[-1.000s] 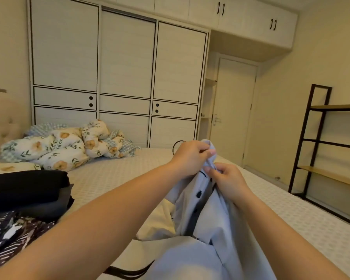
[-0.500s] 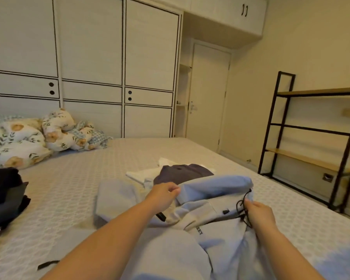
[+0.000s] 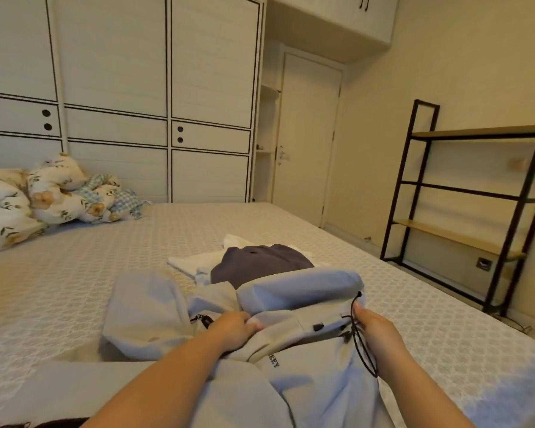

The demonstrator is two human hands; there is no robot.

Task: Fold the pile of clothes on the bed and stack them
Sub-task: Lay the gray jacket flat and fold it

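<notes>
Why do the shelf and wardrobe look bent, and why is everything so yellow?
Head view: the wide-angle lens bows the shelf and wardrobe lines near the edges; warm indoor light tints the walls and bed yellowish; the picture is soft, and the hoodie print is partly hidden.

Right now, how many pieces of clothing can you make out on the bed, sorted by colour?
Light blue: 1, the hooded jacket that the left hand and right hand grip.
Dark grey: 1, the dark garment.
White: 1, the white garment under it.
Total: 3.
</notes>
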